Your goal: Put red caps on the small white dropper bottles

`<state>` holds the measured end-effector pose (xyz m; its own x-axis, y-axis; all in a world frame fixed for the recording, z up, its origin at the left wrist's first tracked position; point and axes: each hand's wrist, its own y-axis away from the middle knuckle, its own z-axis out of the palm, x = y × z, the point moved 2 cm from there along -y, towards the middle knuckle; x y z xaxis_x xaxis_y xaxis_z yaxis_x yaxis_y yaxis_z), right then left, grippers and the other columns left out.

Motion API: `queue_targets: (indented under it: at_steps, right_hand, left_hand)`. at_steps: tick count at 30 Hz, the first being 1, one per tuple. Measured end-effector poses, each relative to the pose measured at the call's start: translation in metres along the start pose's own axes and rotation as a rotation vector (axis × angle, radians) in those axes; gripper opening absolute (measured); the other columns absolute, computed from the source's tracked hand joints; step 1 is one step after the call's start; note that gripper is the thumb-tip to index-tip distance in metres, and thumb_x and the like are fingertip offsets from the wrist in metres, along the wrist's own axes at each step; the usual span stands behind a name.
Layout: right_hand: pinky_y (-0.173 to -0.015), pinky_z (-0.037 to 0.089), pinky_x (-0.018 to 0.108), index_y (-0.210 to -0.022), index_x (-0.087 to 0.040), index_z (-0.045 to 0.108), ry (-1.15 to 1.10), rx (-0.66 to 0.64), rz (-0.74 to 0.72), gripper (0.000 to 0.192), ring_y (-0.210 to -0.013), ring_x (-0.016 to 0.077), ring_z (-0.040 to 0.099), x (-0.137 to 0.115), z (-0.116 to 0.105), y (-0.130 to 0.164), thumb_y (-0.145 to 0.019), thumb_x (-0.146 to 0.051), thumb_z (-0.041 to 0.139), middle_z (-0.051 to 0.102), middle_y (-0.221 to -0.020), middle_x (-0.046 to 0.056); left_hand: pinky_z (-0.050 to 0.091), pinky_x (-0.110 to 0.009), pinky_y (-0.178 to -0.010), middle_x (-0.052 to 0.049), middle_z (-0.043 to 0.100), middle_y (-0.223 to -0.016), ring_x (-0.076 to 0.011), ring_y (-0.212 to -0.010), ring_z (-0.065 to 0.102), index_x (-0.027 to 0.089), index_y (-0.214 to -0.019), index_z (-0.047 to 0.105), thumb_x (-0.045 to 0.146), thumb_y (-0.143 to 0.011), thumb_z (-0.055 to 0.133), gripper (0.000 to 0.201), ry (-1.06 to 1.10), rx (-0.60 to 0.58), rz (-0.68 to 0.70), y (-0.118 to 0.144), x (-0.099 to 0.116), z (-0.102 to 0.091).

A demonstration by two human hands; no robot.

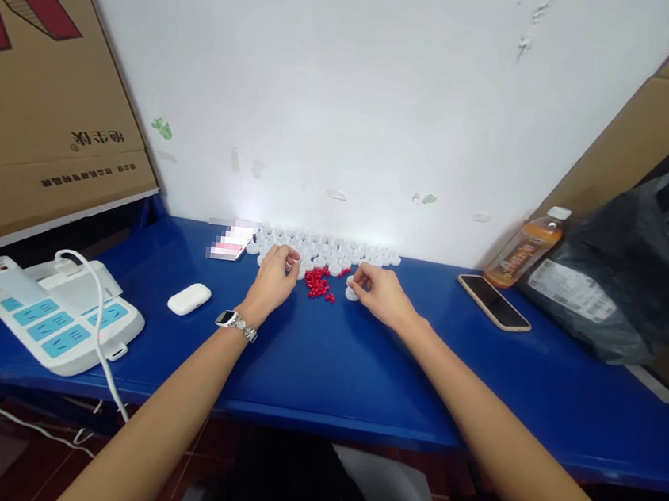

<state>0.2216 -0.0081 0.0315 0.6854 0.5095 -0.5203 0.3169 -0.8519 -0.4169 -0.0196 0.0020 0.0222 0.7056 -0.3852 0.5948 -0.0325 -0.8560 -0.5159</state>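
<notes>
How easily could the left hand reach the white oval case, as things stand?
Probably yes, easily: the white oval case lies near the left hand, with only bare blue tabletop visible between them.

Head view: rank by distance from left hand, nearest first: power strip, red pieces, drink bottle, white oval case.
From the left hand:
1. Red pieces: just to its right.
2. White oval case: to its left.
3. Power strip: farther left.
4. Drink bottle: far right.

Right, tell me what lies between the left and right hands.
In the head view, small red pieces lie loosely heaped on the blue table, with white pieces along their far side.
</notes>
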Motion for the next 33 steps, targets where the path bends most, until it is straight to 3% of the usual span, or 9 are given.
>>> queue_targets:
  at_steps: [2, 5, 8, 13, 19, 26, 33]
  right_hand:
    - [-0.066, 0.041, 0.028, -0.085, -0.02, 0.063, 0.056, 0.039, 0.017, 0.003, -0.071, 0.0167, 0.059, 0.001, 0.0, 0.0, -0.084, -0.018, 0.061, 0.068, -0.078, 0.003]
    - [-0.07, 0.042, 0.03, -0.099, -0.02, 0.065, 0.094, 0.101, 0.036, 0.015, -0.076, 0.0183, 0.059, -0.003, 0.0, 0.002, -0.084, -0.022, 0.063, 0.065, -0.08, 0.003]
    - [-0.071, 0.042, 0.03, -0.099, -0.02, 0.065, 0.078, 0.134, -0.013, 0.015, -0.076, 0.0186, 0.058, -0.016, 0.003, 0.005, -0.087, -0.028, 0.061, 0.063, -0.077, 0.003]
    - [-0.074, 0.041, 0.031, -0.089, -0.02, 0.065, 0.055, 0.083, -0.108, 0.008, -0.076, 0.0172, 0.057, -0.034, 0.016, 0.008, -0.09, -0.025, 0.058, 0.063, -0.077, 0.002]
    - [-0.08, 0.035, 0.035, -0.085, -0.021, 0.068, 0.161, -0.038, -0.126, 0.004, -0.085, 0.0197, 0.057, -0.03, 0.02, 0.01, -0.086, -0.025, 0.066, 0.066, -0.081, 0.002]
    - [-0.08, 0.032, 0.036, -0.083, -0.022, 0.069, 0.202, -0.099, -0.145, 0.006, -0.089, 0.0218, 0.054, -0.025, 0.017, 0.011, -0.087, -0.028, 0.069, 0.069, -0.083, 0.003]
    - [-0.081, 0.036, 0.036, -0.081, -0.022, 0.069, 0.083, -0.074, -0.13, 0.005, -0.087, 0.021, 0.056, -0.026, 0.02, 0.01, -0.085, -0.022, 0.067, 0.071, -0.082, 0.003]
  left_hand:
    - [0.051, -0.038, -0.085, -0.007, 0.059, -0.096, -0.0188, -0.084, 0.059, 0.017, -0.098, 0.058, 0.023, -0.088, 0.056, 0.012, -0.023, 0.003, -0.029, 0.0, -0.004, 0.0]
    - [0.051, -0.038, -0.085, -0.007, 0.059, -0.094, -0.0194, -0.085, 0.059, 0.016, -0.104, 0.059, 0.023, -0.086, 0.06, 0.02, -0.058, -0.015, -0.073, 0.001, -0.008, 0.002]
    - [0.05, -0.039, -0.087, -0.008, 0.06, -0.095, -0.0193, -0.083, 0.059, 0.015, -0.104, 0.063, 0.025, -0.088, 0.059, 0.019, -0.073, -0.037, -0.107, 0.001, -0.008, 0.003]
    - [0.049, -0.038, -0.088, -0.008, 0.06, -0.095, -0.0192, -0.082, 0.06, 0.016, -0.092, 0.069, 0.029, -0.089, 0.061, 0.016, -0.07, -0.065, -0.071, 0.001, -0.006, 0.005]
    - [0.049, -0.038, -0.086, -0.007, 0.059, -0.097, -0.0209, -0.087, 0.061, 0.019, -0.092, 0.068, 0.03, -0.091, 0.059, 0.014, -0.048, -0.083, -0.014, 0.002, -0.005, 0.009]
    - [0.05, -0.034, -0.086, -0.009, 0.065, -0.124, -0.0187, -0.096, 0.063, 0.021, -0.096, 0.053, 0.033, -0.099, 0.047, 0.014, 0.171, -0.079, 0.13, 0.005, 0.018, -0.003]
    - [0.045, -0.028, -0.071, -0.002, 0.067, -0.088, -0.0156, -0.073, 0.06, 0.021, -0.1, 0.052, 0.044, -0.102, 0.04, 0.025, 0.248, -0.291, 0.166, 0.012, 0.032, 0.004]
